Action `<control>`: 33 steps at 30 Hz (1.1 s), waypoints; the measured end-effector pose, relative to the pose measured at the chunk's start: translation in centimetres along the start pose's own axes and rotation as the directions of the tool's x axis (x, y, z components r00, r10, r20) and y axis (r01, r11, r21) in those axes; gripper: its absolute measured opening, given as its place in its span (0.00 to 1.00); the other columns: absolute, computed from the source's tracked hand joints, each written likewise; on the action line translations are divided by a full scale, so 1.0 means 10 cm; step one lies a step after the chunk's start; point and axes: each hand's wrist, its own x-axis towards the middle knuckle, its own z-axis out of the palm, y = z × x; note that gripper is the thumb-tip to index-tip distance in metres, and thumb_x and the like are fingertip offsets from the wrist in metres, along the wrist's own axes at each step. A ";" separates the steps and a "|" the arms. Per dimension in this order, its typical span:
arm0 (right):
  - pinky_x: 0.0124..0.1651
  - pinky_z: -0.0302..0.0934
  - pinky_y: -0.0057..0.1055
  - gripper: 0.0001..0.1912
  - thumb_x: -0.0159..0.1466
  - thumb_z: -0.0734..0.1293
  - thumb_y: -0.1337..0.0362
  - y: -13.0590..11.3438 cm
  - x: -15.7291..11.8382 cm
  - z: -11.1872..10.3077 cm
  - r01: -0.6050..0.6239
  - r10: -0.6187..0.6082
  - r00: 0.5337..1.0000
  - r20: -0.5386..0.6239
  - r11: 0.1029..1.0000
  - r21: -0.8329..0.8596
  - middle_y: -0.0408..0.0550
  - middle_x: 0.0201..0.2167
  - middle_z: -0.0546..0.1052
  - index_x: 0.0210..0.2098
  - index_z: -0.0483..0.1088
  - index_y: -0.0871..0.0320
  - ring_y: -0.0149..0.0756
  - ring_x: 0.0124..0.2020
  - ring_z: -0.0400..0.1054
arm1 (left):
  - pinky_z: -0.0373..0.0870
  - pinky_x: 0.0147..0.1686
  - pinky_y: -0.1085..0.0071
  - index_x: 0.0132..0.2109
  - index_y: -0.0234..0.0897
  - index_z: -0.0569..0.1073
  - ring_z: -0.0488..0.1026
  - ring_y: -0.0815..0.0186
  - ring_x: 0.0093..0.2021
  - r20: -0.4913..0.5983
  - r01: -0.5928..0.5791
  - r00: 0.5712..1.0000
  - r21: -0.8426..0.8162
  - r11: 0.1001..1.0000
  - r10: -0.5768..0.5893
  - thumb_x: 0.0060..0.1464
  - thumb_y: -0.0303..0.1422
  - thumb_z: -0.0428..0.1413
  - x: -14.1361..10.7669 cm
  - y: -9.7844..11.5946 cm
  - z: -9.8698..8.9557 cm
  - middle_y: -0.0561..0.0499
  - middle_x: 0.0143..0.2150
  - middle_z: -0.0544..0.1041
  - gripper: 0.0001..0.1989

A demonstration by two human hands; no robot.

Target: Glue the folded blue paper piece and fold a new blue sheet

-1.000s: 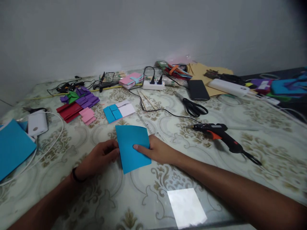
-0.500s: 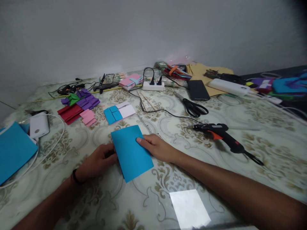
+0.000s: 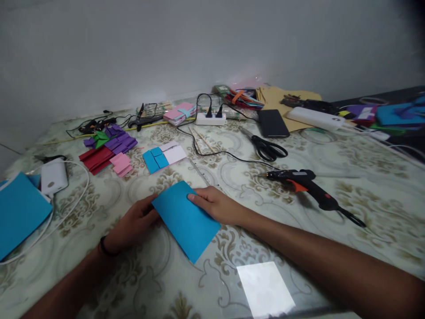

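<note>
A folded sheet of blue paper (image 3: 186, 221) is held above the table, tilted with one corner toward me. My right hand (image 3: 214, 204) is closed on its upper right edge, thumb on top and the fingers underneath out of sight. At the left corner my left hand (image 3: 142, 217) is closed, its fingertips partly hidden behind the paper. Beyond the paper lies a card with blue folded flaps (image 3: 155, 159) and white ones (image 3: 175, 154). A ruler (image 3: 201, 173) lies flat just past my right hand.
A black glue gun (image 3: 305, 184) and black-handled scissors (image 3: 267, 146) lie to the right. Farther back are a power strip (image 3: 211, 118) and a dark phone-like slab (image 3: 273, 123). Folded red paper (image 3: 96, 159), a white power bank (image 3: 54, 175) and blue sheets (image 3: 23, 210) are left.
The blue paper has turned, its near corner swinging right and toward me. My left hand has shifted slightly up along its left edge; my right hand keeps its hold.
</note>
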 end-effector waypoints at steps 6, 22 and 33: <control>0.28 0.54 0.26 0.26 0.73 0.57 0.46 -0.01 0.00 0.00 0.034 -0.031 0.999 0.024 0.990 -0.134 0.39 0.21 0.63 0.25 0.60 0.57 0.29 0.24 0.58 | 0.64 0.27 0.71 0.44 0.37 0.74 0.66 0.66 0.27 -0.020 0.037 0.999 -0.091 0.995 -0.039 0.70 0.50 0.49 0.00 -0.04 0.01 0.55 0.28 0.69 0.21; 0.31 0.52 0.25 0.21 0.75 0.57 0.56 -0.01 -0.02 0.08 0.259 -0.226 0.964 0.139 0.919 -0.298 0.39 0.22 0.65 0.27 0.61 0.57 0.28 0.24 0.61 | 0.59 0.29 0.72 0.34 0.36 0.69 0.63 0.69 0.30 0.145 -0.069 0.989 0.242 0.968 0.034 0.68 0.45 0.52 0.01 0.00 0.00 0.57 0.28 0.65 0.18; 0.34 0.56 0.26 0.21 0.76 0.58 0.57 -0.03 -0.06 0.16 0.374 -0.295 0.923 0.247 0.842 -0.389 0.45 0.24 0.74 0.30 0.69 0.58 0.32 0.28 0.67 | 0.57 0.27 0.72 0.32 0.36 0.71 0.65 0.69 0.25 0.080 -0.138 0.990 0.432 0.891 0.115 0.69 0.41 0.50 -0.08 0.10 0.21 0.57 0.24 0.68 0.18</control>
